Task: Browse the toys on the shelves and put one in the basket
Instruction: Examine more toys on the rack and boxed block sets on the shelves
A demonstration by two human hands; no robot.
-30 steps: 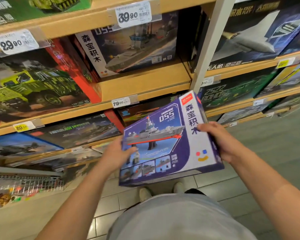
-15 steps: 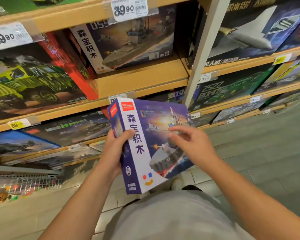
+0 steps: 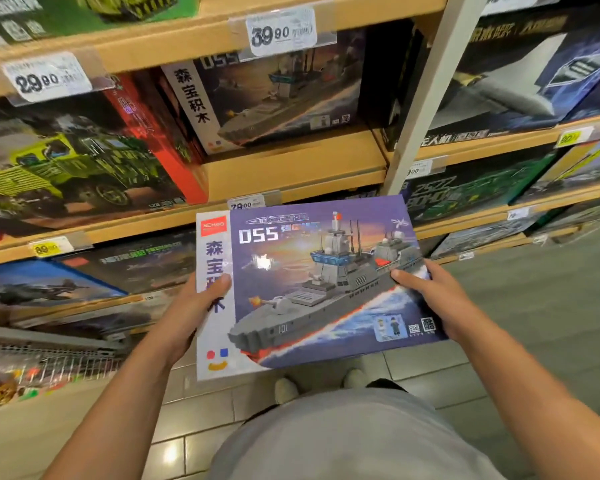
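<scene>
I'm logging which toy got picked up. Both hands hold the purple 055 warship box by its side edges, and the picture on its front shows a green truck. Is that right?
Not quite. In the head view the left hand and right hand do hold the purple 055 box by its side edges, but its front shows a grey warship. The green truck box sits on the shelf.

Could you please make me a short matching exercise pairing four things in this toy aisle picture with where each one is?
Things:
1. warship box
2. green truck box
3. 39.90 price tag
4. aircraft box

Places:
A. on the shelf, right of the white upright post
B. held between the left hand and the right hand
C. clipped to a shelf edge near the top
D. on the shelf at the left, beside a red box

Pairs: 1-B, 2-D, 3-C, 4-A
</scene>
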